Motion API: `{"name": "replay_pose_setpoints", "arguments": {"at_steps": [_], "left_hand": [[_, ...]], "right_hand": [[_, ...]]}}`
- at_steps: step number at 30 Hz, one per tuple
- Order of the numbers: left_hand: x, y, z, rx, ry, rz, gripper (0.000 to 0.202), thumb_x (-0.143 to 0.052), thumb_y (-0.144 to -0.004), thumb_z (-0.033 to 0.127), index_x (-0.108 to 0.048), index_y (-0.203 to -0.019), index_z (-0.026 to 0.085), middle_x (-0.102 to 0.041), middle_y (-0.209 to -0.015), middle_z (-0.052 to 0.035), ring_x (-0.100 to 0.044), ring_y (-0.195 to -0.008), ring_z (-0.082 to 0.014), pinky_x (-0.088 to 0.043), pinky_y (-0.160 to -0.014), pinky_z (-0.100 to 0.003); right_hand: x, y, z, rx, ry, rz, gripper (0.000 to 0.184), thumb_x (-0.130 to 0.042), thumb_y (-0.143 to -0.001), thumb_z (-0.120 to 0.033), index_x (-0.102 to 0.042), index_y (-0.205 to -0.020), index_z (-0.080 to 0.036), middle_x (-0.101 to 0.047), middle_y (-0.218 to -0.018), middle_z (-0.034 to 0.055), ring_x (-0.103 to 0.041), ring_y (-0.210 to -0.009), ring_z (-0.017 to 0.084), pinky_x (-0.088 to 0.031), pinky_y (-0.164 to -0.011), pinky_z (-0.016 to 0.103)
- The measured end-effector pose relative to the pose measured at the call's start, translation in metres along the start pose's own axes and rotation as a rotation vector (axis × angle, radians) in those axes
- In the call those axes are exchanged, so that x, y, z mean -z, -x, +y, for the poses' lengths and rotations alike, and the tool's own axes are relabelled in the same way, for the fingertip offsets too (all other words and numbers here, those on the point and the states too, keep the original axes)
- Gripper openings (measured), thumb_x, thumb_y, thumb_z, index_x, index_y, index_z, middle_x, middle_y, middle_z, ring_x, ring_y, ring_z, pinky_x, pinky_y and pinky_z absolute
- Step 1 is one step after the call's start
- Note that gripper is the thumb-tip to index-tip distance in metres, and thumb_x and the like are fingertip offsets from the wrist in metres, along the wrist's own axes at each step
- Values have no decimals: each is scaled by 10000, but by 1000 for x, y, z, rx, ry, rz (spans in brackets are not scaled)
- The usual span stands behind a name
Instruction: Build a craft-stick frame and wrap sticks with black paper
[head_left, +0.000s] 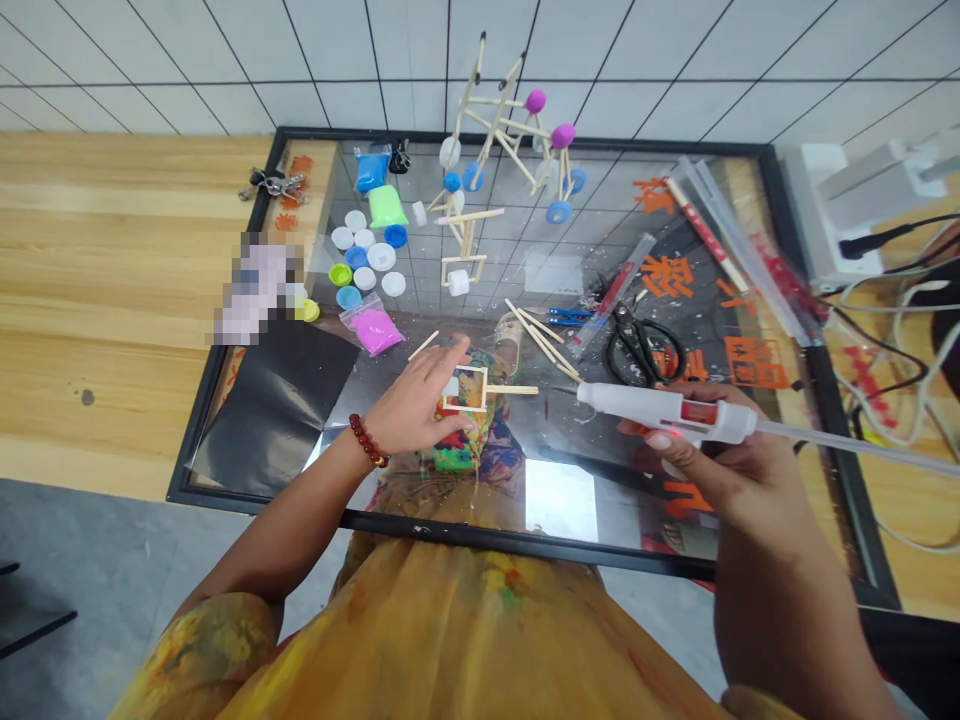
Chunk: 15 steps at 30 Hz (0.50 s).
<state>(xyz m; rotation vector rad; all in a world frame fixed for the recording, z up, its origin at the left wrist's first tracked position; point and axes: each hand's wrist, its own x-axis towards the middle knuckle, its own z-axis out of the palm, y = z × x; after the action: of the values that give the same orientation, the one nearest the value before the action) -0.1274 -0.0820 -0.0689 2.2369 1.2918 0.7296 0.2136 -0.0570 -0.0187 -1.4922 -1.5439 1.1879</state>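
Our L hand is open, fingers & thumb spread around the L side of a small square stick frame that lies on the glass panel over the wooden tabletop; whether skin meets wood there, we can't tell. Two sticks side by side run out from the frame's R edge. R of the frame, our R hand is wrapped around a white glue gun, nozzle aimed at those stick ends, a small gap btwn.

Crowding the gun, up & R of the frame: loose sticks, one end right by the nozzle, plus black-handled scissors just behind. Farther R of the frame we have a white power strip w/ tangled cables.

Beyond the frame: a small stick pc. w/ white cap, then a taller stick model w/ purple balls & blue discs. Up & L of the frame: assorted bottle caps, plus bags of blue clay, green clay & pink clay. Well L of the frame, a black sheet overlaps the panel's border.
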Motion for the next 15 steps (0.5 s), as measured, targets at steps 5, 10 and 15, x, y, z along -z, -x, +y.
{"name": "replay_pose_setpoints", "arguments": {"at_steps": [5, 10, 15], "left_hand": [[2, -1, 3, 15, -5, -6, 1033, -699, -838, 510, -60, -1594, 212, -539, -1422, -177, -490, -1329, -353, -369, -1140, -578], [5, 0, 5, 44, -19, -28, 1022, -699, -851, 419, -32, -1597, 216, -506, -1453, -181, -477, -1343, -352, -391, -1127, -570], [5, 1, 3, 69, -28, -46, 1037, -710, -842, 428, -30, -1597, 222, -490, -1477, -169, -447, -1379, -352, -350, -1162, -581]], "right_hand": [[3, 1, -6, -18, -125, 192, 440, -878, -587, -360, -676, -954, -225, -752, -779, 66, -672, -610, 209, -515, -534, 317], [11, -12, -3, 34, -193, 460, 438, -860, -595, -324, -684, -969, -179, -746, -845, 67, -641, -624, 174, -448, -472, 260], [32, -47, 8, 132, -51, 643, 391, -769, -654, -304, -724, -1008, -144, -744, -906, 91, -621, -670, 159, -428, -507, 253]]}}
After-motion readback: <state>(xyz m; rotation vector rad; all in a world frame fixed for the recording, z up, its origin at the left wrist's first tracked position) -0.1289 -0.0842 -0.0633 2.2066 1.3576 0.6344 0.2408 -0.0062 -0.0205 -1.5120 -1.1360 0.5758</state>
